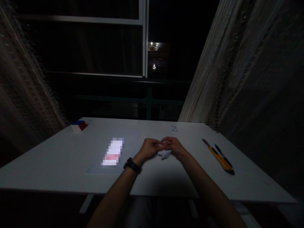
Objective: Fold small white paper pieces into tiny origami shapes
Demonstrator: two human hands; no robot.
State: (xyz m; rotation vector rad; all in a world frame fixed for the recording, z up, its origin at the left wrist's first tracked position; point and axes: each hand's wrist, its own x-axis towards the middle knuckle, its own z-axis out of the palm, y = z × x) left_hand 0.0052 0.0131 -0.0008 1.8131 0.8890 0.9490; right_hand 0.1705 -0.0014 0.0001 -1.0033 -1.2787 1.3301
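Both my hands meet over the middle of the white table, fingertips pinched close together. My left hand (149, 147), with a black watch (132, 165) on its wrist, is closed on a small piece of folded white paper (165, 154). From the other side, my right hand (174, 146) pinches the same paper. Its pointed, creased part hangs below the fingers, just over the tabletop. The fingers hide the upper part of the paper, and the dim light blurs its folds.
A lit phone (113, 152) lies on a pale sheet (95, 170) at left. A puzzle cube (79, 125) stands at the far left corner. On the right lie a yellow utility knife (218, 157) and a dark pen (223, 155). Small dark-marked pieces (174, 128) are beyond my hands.
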